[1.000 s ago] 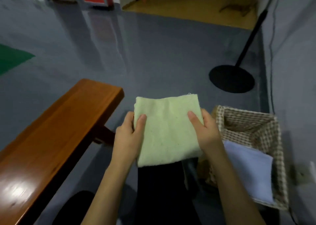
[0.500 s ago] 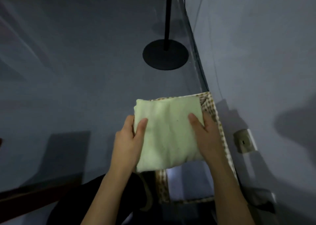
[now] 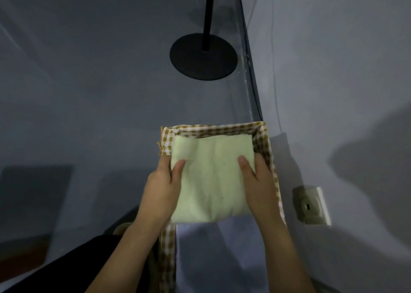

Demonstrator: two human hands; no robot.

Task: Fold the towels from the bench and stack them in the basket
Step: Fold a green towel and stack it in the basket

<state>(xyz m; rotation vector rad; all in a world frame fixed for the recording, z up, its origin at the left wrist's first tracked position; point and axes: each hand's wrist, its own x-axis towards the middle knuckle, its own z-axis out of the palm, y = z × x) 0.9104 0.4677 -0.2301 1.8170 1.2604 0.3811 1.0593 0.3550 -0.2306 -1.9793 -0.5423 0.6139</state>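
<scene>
A folded pale green towel (image 3: 211, 177) is held flat over the far half of the basket (image 3: 222, 129), which has a brown-and-white checked lining. My left hand (image 3: 162, 190) grips the towel's left edge, thumb on top. My right hand (image 3: 258, 181) grips its right edge the same way. Below the green towel, in the near half of the basket, lies a folded pale blue towel (image 3: 220, 248). Whether the green towel rests on anything I cannot tell.
The basket stands on a grey floor against a grey wall (image 3: 333, 70) on the right. A black round stand base (image 3: 203, 56) with its pole sits beyond the basket. A wall socket (image 3: 311, 204) is right of the basket. The bench corner (image 3: 22, 259) shows at lower left.
My view has swung right from the bench to the basket. Both hands carried the green towel to the right and lower, over the basket's far half.
</scene>
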